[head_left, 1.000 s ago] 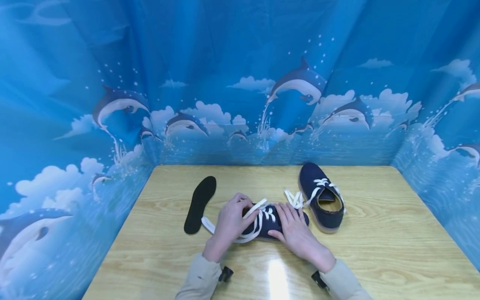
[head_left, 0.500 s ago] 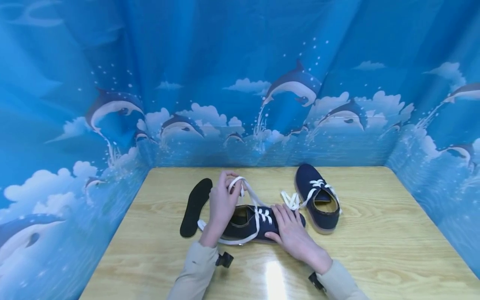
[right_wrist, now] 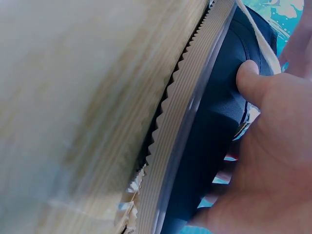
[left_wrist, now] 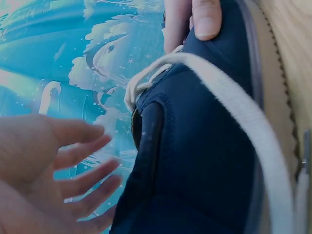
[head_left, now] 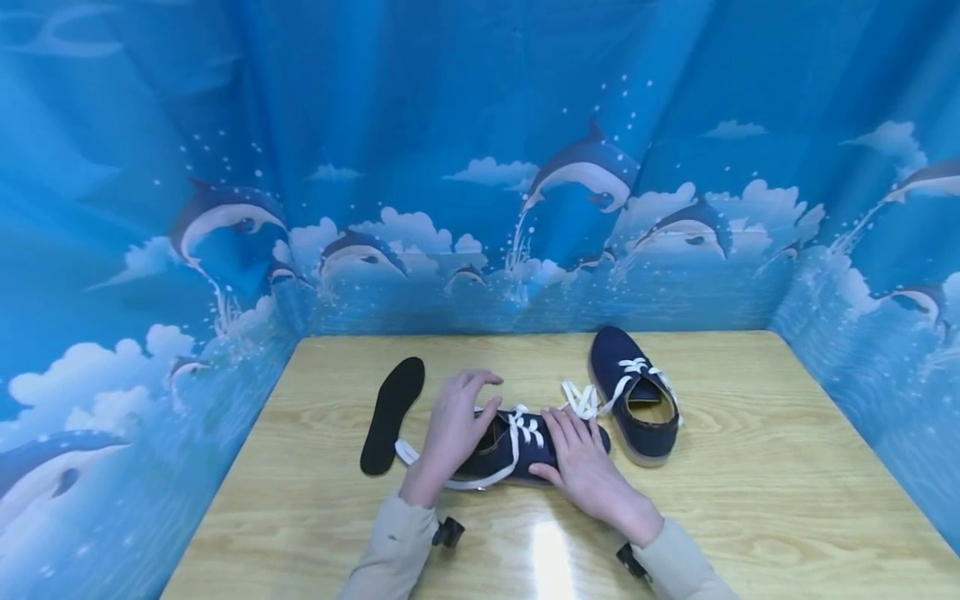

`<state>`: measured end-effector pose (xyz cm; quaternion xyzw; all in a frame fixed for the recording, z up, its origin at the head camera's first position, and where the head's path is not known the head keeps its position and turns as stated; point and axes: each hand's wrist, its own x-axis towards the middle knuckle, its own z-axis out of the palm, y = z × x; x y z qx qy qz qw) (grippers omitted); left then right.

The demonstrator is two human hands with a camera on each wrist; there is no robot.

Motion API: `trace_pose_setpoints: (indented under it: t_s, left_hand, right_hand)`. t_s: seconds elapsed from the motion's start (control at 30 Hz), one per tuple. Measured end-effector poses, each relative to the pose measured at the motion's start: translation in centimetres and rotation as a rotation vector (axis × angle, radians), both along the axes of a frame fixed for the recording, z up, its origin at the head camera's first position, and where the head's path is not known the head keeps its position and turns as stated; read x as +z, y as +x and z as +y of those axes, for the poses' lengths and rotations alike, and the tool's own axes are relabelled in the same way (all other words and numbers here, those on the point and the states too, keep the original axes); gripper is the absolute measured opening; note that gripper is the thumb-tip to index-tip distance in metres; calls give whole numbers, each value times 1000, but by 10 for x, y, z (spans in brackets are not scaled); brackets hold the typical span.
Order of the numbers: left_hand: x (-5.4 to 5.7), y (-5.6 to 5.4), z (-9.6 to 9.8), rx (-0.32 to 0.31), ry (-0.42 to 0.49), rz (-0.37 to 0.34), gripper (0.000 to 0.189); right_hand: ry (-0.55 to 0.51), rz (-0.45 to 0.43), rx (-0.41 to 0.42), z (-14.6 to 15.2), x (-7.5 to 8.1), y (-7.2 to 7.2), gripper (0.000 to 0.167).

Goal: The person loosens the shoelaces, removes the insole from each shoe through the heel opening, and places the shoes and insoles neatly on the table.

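My left grip [head_left: 455,425] is unclenched, thumb and fingers loosely spread around bare air, at the heel end of the shoe [head_left: 495,462]; whether any fingertip brushes the collar, I cannot tell. My right grip [head_left: 588,471] holds the same shoe across its toe, thumb pressed on the near side of the upper and fingers laid over towards the far side. The shoe rests on its sole on the table [head_left: 772,467] in front of me, toe to my right, its mouth partly hidden by my left grip. Its white lace [left_wrist: 246,117] crosses the eyelets, then one length drops down the near side, runs along the sole and ends to the left, just beside the black insole [head_left: 392,417], which lies flat. To my right, near the toe I hold, the other shoe [head_left: 642,392] sits upright, its toe pointing away from me, a folded length of its lace lying between the two. Behind everything hangs a blue curtain [head_left: 450,100] printed with dolphins.
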<state>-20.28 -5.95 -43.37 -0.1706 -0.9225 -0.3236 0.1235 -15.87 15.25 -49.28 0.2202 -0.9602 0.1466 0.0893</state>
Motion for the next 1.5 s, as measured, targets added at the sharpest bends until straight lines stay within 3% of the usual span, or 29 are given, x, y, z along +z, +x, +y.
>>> trace_pose_setpoints:
  t_s: [0.13, 0.3, 0.5, 0.93, 1.07, 1.27, 1.33, 1.5]
  left_hand:
    - [-6, 9, 1, -86, -83, -33, 17]
    - [-11, 16, 2, -99, -113, -53, 18]
    - [-12, 18, 1, -100, -119, -16, 15]
    - [-16, 17, 4, -74, -92, 51, 7]
    - [-16, 17, 3, -88, -93, 102, 6]
    - [-12, 21, 7, -146, -179, 160, 6]
    - [-10, 23, 10, -139, -180, 156, 6]
    - [-10, 23, 11, -49, -152, 122, 7]
  right_hand:
    - [-3, -4, -9, 1, 1, 0, 77]
    - [-19, -1, 2, 0, 1, -1, 76]
    - [-44, 40, 23, 1, -5, -2, 77]
    - [-17, -3, 5, -1, 1, -1, 76]
    - [-16, -2, 3, -1, 0, -1, 76]
    - [-9, 12, 3, -1, 0, 0, 76]
    - [-8, 13, 3, -1, 0, 0, 76]
    - [-11, 10, 3, -1, 2, 1, 75]
